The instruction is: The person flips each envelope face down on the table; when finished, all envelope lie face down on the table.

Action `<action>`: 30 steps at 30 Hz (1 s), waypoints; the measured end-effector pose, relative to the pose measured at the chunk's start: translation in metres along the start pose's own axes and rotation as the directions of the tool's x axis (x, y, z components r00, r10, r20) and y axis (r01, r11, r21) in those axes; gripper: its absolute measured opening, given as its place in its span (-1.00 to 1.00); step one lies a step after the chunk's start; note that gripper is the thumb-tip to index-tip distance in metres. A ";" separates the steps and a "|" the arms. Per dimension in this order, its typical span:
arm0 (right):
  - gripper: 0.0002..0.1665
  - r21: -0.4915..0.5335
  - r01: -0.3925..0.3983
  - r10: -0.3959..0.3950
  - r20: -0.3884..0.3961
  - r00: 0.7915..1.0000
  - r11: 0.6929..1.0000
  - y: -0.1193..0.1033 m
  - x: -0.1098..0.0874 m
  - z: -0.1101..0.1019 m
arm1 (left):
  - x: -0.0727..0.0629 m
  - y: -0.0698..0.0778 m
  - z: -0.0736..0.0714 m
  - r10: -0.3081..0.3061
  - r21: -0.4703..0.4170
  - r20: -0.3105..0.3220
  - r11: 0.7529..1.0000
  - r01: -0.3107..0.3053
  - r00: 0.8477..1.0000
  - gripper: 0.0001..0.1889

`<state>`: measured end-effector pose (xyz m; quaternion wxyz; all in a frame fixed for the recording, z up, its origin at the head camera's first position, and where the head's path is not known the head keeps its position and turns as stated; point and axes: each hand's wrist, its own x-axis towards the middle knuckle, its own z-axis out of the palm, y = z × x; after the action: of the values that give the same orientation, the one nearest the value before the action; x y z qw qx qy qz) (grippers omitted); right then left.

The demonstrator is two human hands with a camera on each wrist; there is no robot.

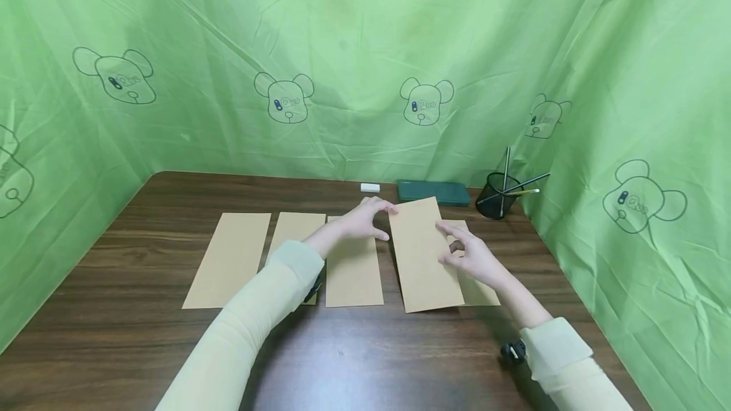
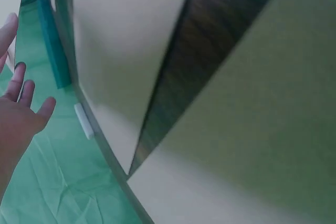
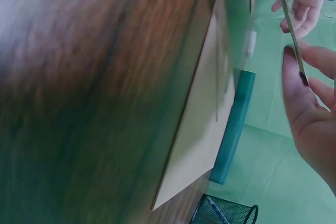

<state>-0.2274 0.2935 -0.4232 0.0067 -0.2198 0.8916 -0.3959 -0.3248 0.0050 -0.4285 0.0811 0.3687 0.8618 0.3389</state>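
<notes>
A brown kraft paper sheet (image 1: 422, 259) is held tilted above the right part of the table. My right hand (image 1: 471, 259) pinches its right edge; in the right wrist view the thumb (image 3: 296, 85) lies on one face and fingers on the other. At the sheet's upper left edge, my left hand (image 1: 360, 219) touches with its fingertips, its thumb held apart and the fingers spread in the left wrist view. Beneath the raised sheet, another brown sheet (image 1: 476, 293) lies flat, partly covered. Further brown sheets lie left of it, one (image 1: 354, 278) below my left hand.
More sheets lie flat at the left, one (image 1: 231, 259) outermost and one (image 1: 297, 227) partly behind my left forearm. Along the back of the wooden table (image 1: 354, 360) stand a white eraser-like block (image 1: 370, 188), a dark green case (image 1: 434, 192) and a black mesh pen holder (image 1: 490, 205). Green curtains surround the table.
</notes>
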 end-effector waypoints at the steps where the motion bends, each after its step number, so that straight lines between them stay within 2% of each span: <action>1: -0.15 -0.038 0.010 -0.009 0.014 1.000 0.999 0.002 0.001 0.002 | -0.001 0.000 0.001 -0.009 0.020 0.001 1.000 0.009 1.000 -0.36; 6: -0.05 -0.215 0.072 -0.057 0.076 0.995 0.974 0.010 0.006 0.011 | -0.005 -0.002 0.003 -0.033 0.114 0.008 0.993 0.032 0.999 -0.25; 9: -0.02 -0.271 0.069 -0.041 0.106 0.994 0.960 0.012 0.008 0.015 | -0.007 -0.003 0.007 -0.061 0.172 0.032 0.984 0.055 0.998 -0.18; 18: -0.03 -0.303 0.019 0.033 0.167 0.985 0.953 0.015 0.013 0.023 | -0.009 -0.001 0.021 -0.194 0.331 0.085 0.931 0.156 0.977 0.05; 30: -0.05 -0.291 -0.037 0.102 0.211 0.972 0.956 0.013 0.013 0.023 | -0.011 0.004 0.024 -0.232 0.358 0.121 0.917 0.175 0.965 0.07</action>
<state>-0.2396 0.2801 -0.4464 0.0892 -0.2298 0.9400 -0.2358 -0.3052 0.0114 -0.4453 0.1196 0.3114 0.9320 0.1420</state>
